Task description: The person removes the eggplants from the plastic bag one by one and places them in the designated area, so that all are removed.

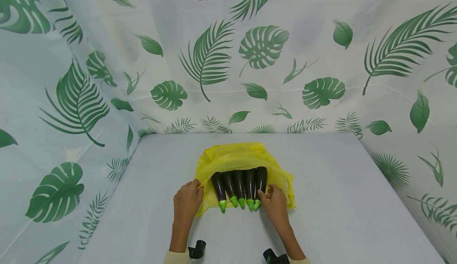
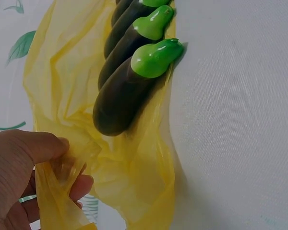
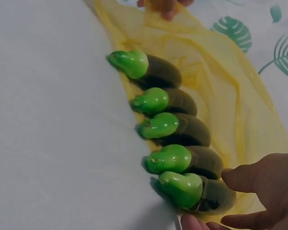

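Note:
Several dark eggplants (image 1: 239,182) with green stem ends lie side by side, stems toward me, in the mouth of a yellow plastic bag (image 1: 232,153). At the bag's left edge my left hand (image 1: 187,200) pinches the thin plastic between thumb and fingers; the left wrist view shows the gathered film (image 2: 62,191) there. My right hand (image 1: 275,204) is at the right end of the row. Its thumb (image 3: 240,177) overlaps the rightmost eggplant (image 3: 216,196) in the right wrist view, with the other fingers loosely bent beside that eggplant.
A white table (image 1: 339,200) lies under the bag. Leaf-printed sheeting (image 1: 221,97) rises behind it and along both sides. Black wrist devices, one at the left (image 1: 197,249) and one at the right (image 1: 275,257), sit near the sleeves.

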Motion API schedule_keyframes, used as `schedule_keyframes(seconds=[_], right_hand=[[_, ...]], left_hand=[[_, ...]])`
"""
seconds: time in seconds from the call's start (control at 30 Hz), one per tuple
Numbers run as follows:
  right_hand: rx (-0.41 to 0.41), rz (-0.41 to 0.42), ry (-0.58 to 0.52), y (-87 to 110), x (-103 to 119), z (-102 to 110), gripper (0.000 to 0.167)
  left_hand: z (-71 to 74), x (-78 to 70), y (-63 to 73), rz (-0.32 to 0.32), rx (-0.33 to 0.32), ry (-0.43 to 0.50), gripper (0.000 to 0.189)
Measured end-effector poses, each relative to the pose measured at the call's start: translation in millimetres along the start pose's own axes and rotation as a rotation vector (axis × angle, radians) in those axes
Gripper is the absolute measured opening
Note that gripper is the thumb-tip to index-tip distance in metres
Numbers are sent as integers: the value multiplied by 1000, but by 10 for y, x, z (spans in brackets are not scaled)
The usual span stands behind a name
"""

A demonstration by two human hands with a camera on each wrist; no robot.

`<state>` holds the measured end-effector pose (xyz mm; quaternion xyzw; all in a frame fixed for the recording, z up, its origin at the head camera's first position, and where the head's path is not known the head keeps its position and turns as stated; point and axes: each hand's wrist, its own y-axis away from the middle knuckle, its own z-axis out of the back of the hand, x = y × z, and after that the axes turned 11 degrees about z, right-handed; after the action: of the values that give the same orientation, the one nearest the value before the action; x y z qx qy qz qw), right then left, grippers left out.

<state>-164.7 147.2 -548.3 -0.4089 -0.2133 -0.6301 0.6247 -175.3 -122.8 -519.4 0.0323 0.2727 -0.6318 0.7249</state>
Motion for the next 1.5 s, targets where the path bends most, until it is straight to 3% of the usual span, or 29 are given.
schedule_keyframes(seconds=[0.33, 0.67, 0.87, 1.23, 1.5], right_hand=[[-9, -30, -32, -111, -46, -1, 54], [-8, -14, 26, -223, -63, 3, 54], [0, -29, 41, -216, -73, -15, 52], [3, -32, 19, -202, 5, -30, 32], [-1, -49, 10, -168, 41, -22, 38]], left_hand=[[-19, -7, 36, 22, 13, 11, 9], [-31, -23, -8, 23, -9, 14, 9], [-19, -28, 4, 22, -7, 19, 9], [-7, -14, -10, 17, -8, 15, 11], [-7, -12, -11, 26, -2, 18, 10]])
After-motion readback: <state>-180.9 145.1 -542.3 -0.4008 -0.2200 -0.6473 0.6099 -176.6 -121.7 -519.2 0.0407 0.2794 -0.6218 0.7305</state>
